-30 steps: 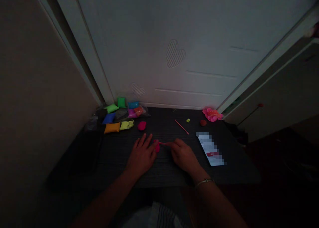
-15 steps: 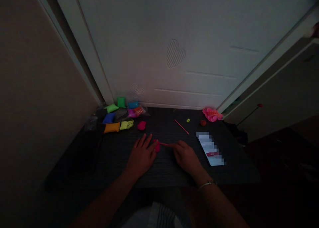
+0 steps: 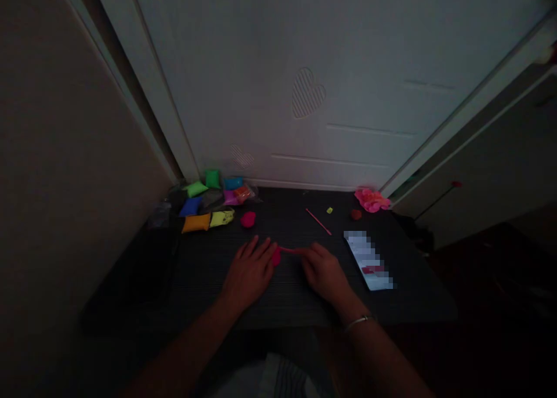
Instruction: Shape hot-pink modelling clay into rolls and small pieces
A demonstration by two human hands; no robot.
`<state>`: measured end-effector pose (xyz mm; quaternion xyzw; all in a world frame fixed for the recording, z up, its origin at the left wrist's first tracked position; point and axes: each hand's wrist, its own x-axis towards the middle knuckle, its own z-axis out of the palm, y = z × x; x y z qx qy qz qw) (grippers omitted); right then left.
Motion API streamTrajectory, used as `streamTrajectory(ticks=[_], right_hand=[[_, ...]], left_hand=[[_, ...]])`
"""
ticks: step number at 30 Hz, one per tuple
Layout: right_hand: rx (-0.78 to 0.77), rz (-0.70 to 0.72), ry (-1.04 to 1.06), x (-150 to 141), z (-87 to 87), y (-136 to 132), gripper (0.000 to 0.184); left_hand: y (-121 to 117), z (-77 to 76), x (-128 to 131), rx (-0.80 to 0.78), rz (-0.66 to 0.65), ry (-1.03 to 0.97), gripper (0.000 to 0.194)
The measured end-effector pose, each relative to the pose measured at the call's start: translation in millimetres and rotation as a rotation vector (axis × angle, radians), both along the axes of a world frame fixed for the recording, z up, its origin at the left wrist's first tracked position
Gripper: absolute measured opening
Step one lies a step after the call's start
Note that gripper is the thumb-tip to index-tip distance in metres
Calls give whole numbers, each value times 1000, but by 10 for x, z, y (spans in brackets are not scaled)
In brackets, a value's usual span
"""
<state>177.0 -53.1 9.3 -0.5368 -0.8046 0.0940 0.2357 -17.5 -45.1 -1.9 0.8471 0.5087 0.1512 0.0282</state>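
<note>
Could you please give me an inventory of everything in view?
Table: one, dark, under the hands
Soft packets: at least eight, mixed colours, table's far left
Rounded lump: one, pink, right of the packets
Flattened piece: one, pink, table's middle
Thin sticks: two, pink, one lying, one held
Phone: one, light screen pixelated, table's right
Small scrap: one, yellow, near the lying stick
Artificial flower: one, pink, far right corner
Small lump: one, dark red, near the flower
Door panel: one, pale with hearts, behind table
Red-tipped rod: one, dark, right of the table
Striped garment: one, white and dark, bottom middle
Bracelet: one, silvery, right wrist
Left hand: one, bare, fingers at the flattened piece
Right hand: one, bare, holding a stick
</note>
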Motion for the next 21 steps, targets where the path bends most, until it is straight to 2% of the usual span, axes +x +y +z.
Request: streamTrajectory(ticks=[6, 21], right_hand=[[-36, 9, -31, 8, -10, 35, 27], [-50, -43, -157, 31, 103, 129, 29]], left_hand=[[-5, -11, -1, -1, -5, 4, 41], [-6, -6, -3, -25, -18, -27, 41]])
